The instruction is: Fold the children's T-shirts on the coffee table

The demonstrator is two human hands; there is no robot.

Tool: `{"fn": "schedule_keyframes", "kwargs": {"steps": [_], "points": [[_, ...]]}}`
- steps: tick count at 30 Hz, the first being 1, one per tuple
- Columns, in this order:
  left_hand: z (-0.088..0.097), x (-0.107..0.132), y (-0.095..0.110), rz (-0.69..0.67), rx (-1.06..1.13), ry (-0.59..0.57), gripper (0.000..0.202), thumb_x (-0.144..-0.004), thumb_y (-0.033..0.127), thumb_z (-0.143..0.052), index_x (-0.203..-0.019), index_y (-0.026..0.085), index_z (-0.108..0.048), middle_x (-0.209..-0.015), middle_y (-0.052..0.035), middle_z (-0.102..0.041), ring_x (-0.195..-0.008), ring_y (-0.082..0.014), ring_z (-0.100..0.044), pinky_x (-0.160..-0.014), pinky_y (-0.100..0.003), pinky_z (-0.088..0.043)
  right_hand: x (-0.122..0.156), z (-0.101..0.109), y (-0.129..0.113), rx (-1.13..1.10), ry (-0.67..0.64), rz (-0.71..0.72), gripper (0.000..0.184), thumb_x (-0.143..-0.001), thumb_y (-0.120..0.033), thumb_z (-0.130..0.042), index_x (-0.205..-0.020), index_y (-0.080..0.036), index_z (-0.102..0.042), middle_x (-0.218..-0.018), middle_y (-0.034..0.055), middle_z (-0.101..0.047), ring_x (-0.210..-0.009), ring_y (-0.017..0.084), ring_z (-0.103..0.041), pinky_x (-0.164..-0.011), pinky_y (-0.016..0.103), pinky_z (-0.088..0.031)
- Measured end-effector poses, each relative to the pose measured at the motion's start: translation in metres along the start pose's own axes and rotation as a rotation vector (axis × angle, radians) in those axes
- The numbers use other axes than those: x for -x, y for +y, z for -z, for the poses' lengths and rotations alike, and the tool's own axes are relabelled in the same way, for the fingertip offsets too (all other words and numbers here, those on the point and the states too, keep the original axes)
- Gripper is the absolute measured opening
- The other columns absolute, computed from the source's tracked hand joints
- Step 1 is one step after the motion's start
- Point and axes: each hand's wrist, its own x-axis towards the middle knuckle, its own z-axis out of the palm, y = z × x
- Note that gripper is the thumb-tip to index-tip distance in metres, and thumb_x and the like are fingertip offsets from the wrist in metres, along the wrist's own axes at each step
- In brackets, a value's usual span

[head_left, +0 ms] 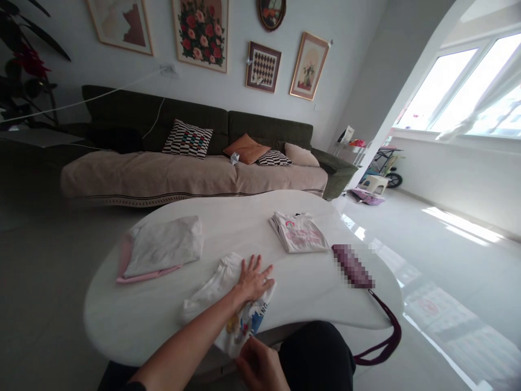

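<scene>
A white garment with a colourful print [211, 293] lies crumpled at the near edge of the white oval table [240, 214]. My left hand [253, 281] lies flat on it with the fingers spread, pressing it down. My right hand [262, 365] is at the bottom of the view, below the table edge, with its fingers curled at the garment's hanging hem. Whether they actually grip the cloth is hard to see.
A folded grey and pink garment [163, 247] lies on the table's left, and a folded white shirt with pink print [299, 232] on the right. Beside it is a purple item with a dangling strap [353, 266]. A dark sofa [195, 174] with cushions stands behind.
</scene>
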Motion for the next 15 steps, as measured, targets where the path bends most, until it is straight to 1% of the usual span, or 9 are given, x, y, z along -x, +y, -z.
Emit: {"fn": "schedule_keyframes", "kwargs": {"steps": [2,5,7,9,10,11,13,14,15], "points": [[0.007,-0.004,0.004,-0.094,0.053,-0.077,0.055,-0.082,0.054,-0.034,-0.132,0.032,-0.034,-0.147,-0.0066,-0.012,-0.133,-0.0318,-0.003,-0.103,-0.055,-0.002,0.003,0.013,-0.005,-0.04,0.012,-0.01,0.016,-0.079,-0.029,-0.046,-0.067,-0.018,-0.047,-0.057,-0.0031,-0.048,-0.051,0.009,-0.044,-0.048,0.018,-0.032],[0.032,-0.001,0.005,-0.061,0.239,-0.111,0.051,-0.082,0.042,-0.04,-0.13,0.028,-0.038,-0.145,-0.0056,-0.022,-0.134,-0.0262,-0.009,-0.106,-0.048,-0.008,-0.005,0.028,-0.011,0.007,0.173,0.012,0.021,-0.086,-0.031,-0.038,-0.072,-0.018,-0.05,-0.065,-0.0004,-0.052,-0.06,0.011,-0.049,-0.056,0.02,-0.038],[0.048,0.02,0.006,0.056,0.445,0.045,0.047,-0.086,0.036,-0.031,-0.13,0.022,-0.038,-0.141,-0.0062,-0.031,-0.132,-0.0206,-0.019,-0.106,-0.04,-0.016,-0.018,0.033,-0.009,0.07,0.213,0.073,0.02,-0.087,-0.028,-0.036,-0.076,-0.019,-0.051,-0.077,0.0028,-0.056,-0.07,0.014,-0.053,-0.066,0.023,-0.042],[0.055,0.06,0.008,0.163,0.737,0.278,0.045,-0.088,0.035,-0.023,-0.125,0.019,-0.043,-0.133,-0.007,-0.043,-0.125,-0.0173,-0.034,-0.103,-0.032,-0.027,-0.035,0.037,-0.003,0.161,0.223,0.167,0.017,-0.085,-0.024,-0.037,-0.082,-0.02,-0.054,-0.093,0.0064,-0.058,-0.088,0.017,-0.054,-0.078,0.028,-0.043],[0.052,0.086,0.01,0.181,0.895,0.314,0.044,-0.087,0.041,-0.027,-0.119,0.019,-0.049,-0.125,-0.0075,-0.052,-0.117,-0.0178,-0.044,-0.098,-0.03,-0.034,-0.045,0.039,0.002,0.218,0.234,0.202,0.017,-0.084,-0.022,-0.038,-0.086,-0.02,-0.055,-0.1,0.0078,-0.057,-0.095,0.018,-0.052,-0.083,0.031,-0.041],[0.045,0.113,0.012,0.197,1.021,0.27,0.043,-0.085,0.046,-0.032,-0.111,0.018,-0.053,-0.113,-0.0076,-0.06,-0.106,-0.019,-0.052,-0.092,-0.03,-0.04,-0.055,0.042,0.006,0.281,0.251,0.211,0.018,-0.083,-0.021,-0.039,-0.092,-0.02,-0.055,-0.106,0.0092,-0.055,-0.102,0.02,-0.049,-0.088,0.033,-0.039],[0.021,0.167,0.014,0.302,1.216,0.078,0.047,-0.08,0.056,-0.038,-0.095,0.018,-0.061,-0.088,-0.0065,-0.067,-0.085,-0.0207,-0.061,-0.077,-0.033,-0.047,-0.077,0.048,0.014,0.42,0.246,0.137,0.025,-0.082,-0.02,-0.042,-0.104,-0.018,-0.052,-0.112,0.0118,-0.053,-0.108,0.022,-0.046,-0.09,0.035,-0.037],[0.005,0.189,0.014,0.367,1.303,-0.009,0.05,-0.075,0.062,-0.043,-0.089,0.019,-0.063,-0.082,-0.0068,-0.068,-0.079,-0.0218,-0.062,-0.074,-0.035,-0.048,-0.087,0.051,0.017,0.485,0.211,0.063,0.028,-0.082,-0.02,-0.043,-0.109,-0.017,-0.05,-0.113,0.0127,-0.053,-0.108,0.023,-0.046,-0.089,0.035,-0.038],[-0.011,0.207,0.013,0.462,1.396,-0.031,0.052,-0.068,0.065,-0.05,-0.089,0.02,-0.063,-0.085,-0.0076,-0.068,-0.08,-0.0231,-0.063,-0.076,-0.037,-0.048,-0.097,0.054,0.019,0.538,0.162,-0.015,0.03,-0.081,-0.021,-0.045,-0.111,-0.017,-0.049,-0.113,0.0134,-0.053,-0.107,0.023,-0.047,-0.087,0.034,-0.038]]}}
